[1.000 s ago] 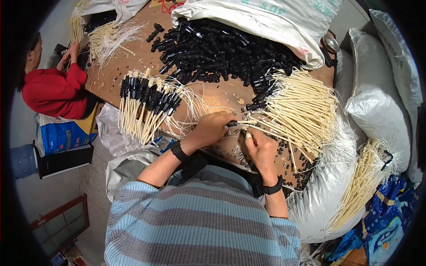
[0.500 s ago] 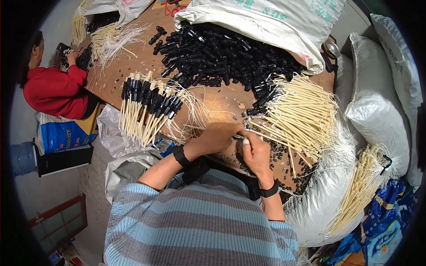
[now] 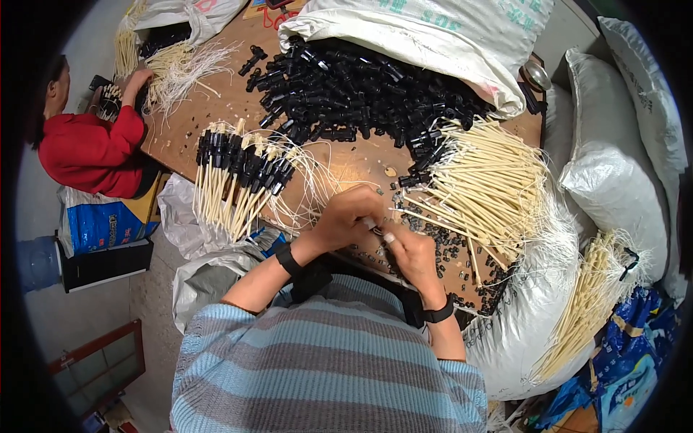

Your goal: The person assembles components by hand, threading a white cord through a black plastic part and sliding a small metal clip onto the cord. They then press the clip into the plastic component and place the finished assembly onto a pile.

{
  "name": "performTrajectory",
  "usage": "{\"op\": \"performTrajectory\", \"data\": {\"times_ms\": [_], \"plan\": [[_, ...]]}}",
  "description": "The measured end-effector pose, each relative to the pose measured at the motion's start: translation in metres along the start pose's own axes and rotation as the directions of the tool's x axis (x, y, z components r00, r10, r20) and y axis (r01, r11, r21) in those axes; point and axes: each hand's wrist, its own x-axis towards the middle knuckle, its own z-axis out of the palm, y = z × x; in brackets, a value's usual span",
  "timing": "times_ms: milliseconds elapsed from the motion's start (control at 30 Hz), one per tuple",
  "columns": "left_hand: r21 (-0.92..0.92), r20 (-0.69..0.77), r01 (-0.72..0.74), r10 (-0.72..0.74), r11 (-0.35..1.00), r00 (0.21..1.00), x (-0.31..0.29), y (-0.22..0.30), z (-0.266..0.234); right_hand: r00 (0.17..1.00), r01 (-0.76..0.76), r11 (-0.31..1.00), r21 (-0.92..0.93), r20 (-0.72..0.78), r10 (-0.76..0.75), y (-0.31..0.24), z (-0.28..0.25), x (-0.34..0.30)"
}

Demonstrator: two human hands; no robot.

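Observation:
My left hand [image 3: 348,220] and my right hand [image 3: 415,258] meet above the near edge of the table. Their fingers are closed in a pinch around a small, dark, shiny piece [image 3: 377,232], too covered to name. White wrapping shows on the thumbs. Under and beside my right hand lie many small dark metal clips [image 3: 453,254]. Cream-coloured rods with white threads [image 3: 491,189] are heaped just beyond it. Left of my hands lies a row of cream rods fitted with black plastic connectors [image 3: 242,169], trailing loose white threads.
Black plastic connectors [image 3: 339,94] spill from a white woven sack [image 3: 433,40] across the far side of the wooden table [image 3: 346,162]. Stuffed white sacks [image 3: 610,144] crowd the right. A person in red [image 3: 90,155] works at the far left beside another rod bundle [image 3: 177,68].
My hands have shifted slightly left, with the left fingers more curled and raised. The person in red has stretched an arm towards the rod bundle.

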Motion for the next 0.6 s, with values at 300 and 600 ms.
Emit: {"op": "performTrajectory", "data": {"times_ms": [300,600], "plan": [[0.379,0.334,0.0,-0.136,0.926,0.933,-0.008,-0.013,0.002,0.966,-0.253,0.945,-0.209,-0.003,0.258,0.015,0.017,-0.009],[0.278,0.151,0.141,-0.188,0.95,0.971,-0.021,-0.016,0.019,0.898,-0.424,0.905,-0.044,0.112,0.426,0.004,0.012,-0.004]]}}
